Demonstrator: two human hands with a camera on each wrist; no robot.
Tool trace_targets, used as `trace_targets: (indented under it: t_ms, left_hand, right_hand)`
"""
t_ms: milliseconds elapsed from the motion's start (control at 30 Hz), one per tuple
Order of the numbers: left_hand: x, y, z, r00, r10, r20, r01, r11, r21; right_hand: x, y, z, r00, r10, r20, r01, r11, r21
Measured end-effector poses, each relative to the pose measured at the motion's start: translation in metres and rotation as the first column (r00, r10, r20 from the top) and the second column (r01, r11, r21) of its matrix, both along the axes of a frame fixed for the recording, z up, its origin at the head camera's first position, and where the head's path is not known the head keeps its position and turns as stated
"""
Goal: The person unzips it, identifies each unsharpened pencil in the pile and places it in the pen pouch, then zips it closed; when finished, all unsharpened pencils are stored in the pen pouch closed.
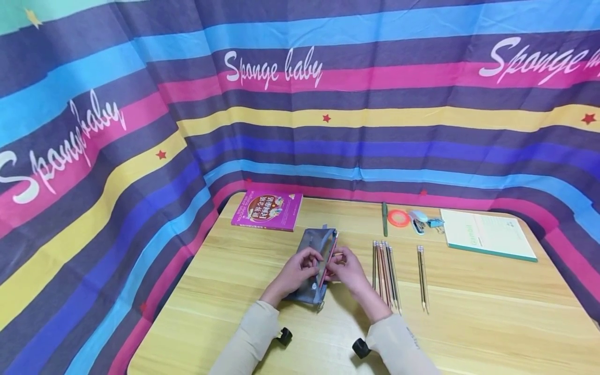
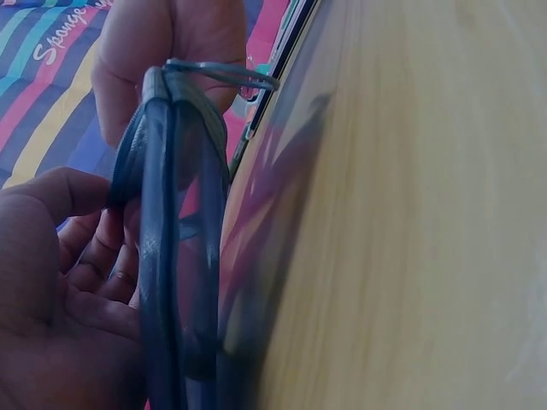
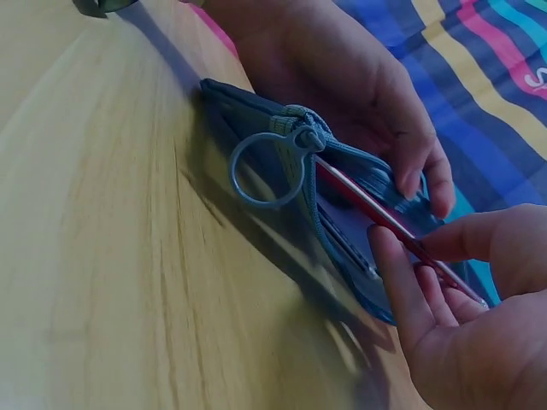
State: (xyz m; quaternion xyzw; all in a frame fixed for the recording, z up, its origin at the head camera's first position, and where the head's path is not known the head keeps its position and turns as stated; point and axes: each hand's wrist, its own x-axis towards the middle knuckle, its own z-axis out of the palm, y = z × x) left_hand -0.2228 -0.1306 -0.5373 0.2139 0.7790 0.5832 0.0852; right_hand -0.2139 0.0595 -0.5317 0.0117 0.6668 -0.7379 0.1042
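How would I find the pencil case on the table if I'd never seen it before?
Start at the wooden table and look to its middle, below the pink book. There both hands, left hand and right hand, hold a flat grey-blue pencil case. It is the only soft zipped pouch, with a ring pull at one end.

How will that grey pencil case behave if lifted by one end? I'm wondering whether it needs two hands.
The pencil case looks like soft fabric, sagging where the left hand grips it, so it would probably droop. It lies flat and thin, so it is likely light. The right hand slides a pencil in; tipping might spill it.
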Motion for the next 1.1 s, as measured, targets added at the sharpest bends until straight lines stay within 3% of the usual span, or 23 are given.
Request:
trace_targets:
  t_ms: [367, 1100]
  left_hand:
    - [-0.0009, 0.0025, -0.0029, 1.0, 0.029, 0.003, -0.029, 0.999, -0.016]
    - [0.0018, 0.0043, -0.0017, 0.999, 0.018, -0.04, -0.017, 1.0, 0.023]
  right_hand:
    - [-0.002, -0.0073, -0.003, 0.999, -0.014, 0.029, 0.014, 1.0, 0.014]
    - [-0.0003, -0.0087, -0.0061, 0.997, -0.015, 0.071, 0.014, 1.0, 0.017]
